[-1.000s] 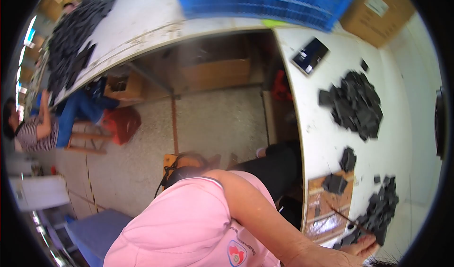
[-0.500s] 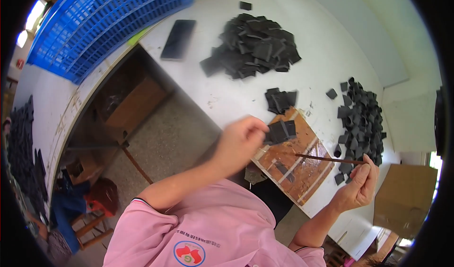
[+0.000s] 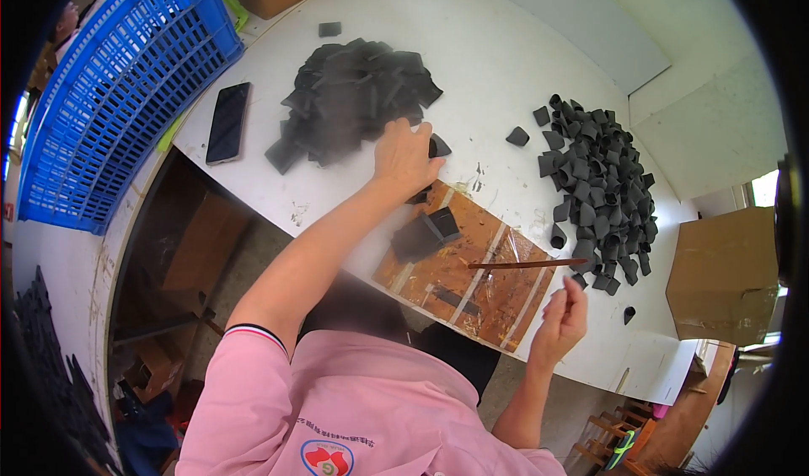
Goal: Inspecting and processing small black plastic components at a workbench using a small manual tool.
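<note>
Well to the left of the brown board [image 3: 524, 297], which lies by the counter's [image 3: 484, 71] near edge, stands a blue slatted crate [image 3: 131, 88]; between the two, closer to the crate, a dark phone [image 3: 228, 123] lies flat. Next comes a heap of flat black pieces [image 3: 358, 96], beyond the board and to its left. The left hand [image 3: 404, 157] reaches just past the board's far corner, fingers bent down by a few dark pieces; whether it grips one I cannot tell. On the board's left part lie loose black pieces [image 3: 419, 238]. A thin reddish-brown stick [image 3: 527, 264] stretches across the board's right part, its tip past the right edge. The right hand [image 3: 563, 317] is just off that edge, fingers curled, apart from the stick; I cannot tell whether it pinches anything. Right of the board and beyond spreads a pile of tube-like black pieces [image 3: 602, 189], and farthest right of it stands a cardboard box [image 3: 725, 274].
</note>
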The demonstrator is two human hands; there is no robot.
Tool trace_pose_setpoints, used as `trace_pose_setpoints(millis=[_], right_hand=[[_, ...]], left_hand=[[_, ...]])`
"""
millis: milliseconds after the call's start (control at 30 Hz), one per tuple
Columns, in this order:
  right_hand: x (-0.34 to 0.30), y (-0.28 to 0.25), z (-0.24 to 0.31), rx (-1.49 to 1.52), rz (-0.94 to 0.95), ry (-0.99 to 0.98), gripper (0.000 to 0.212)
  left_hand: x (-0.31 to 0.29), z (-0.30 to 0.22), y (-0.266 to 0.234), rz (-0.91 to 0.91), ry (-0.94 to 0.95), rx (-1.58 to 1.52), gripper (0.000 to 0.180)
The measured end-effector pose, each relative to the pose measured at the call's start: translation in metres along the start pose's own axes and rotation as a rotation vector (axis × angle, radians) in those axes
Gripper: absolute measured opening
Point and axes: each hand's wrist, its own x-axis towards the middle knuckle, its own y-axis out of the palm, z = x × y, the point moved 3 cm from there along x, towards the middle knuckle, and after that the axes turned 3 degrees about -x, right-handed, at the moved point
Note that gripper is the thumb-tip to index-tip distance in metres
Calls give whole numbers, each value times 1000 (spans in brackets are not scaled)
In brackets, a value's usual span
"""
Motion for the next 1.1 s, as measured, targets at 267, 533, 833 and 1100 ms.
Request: trace_pose_setpoints(millis=[267,533,833,1100], right_hand=[[-55,-18,-32,102,153,319,16],[-62,-1,-28,248,220,331,16],[-59,17,6,150,432,99,15],[-57,33,24,187,554,68,14]], left_hand=[[51,-36,28,287,-60,-386,30],[-17,15,-25,-1,210,-379,30],[-54,18,-17,66,351,22,20],[-59,27,-18,-146,263,-266,12]])
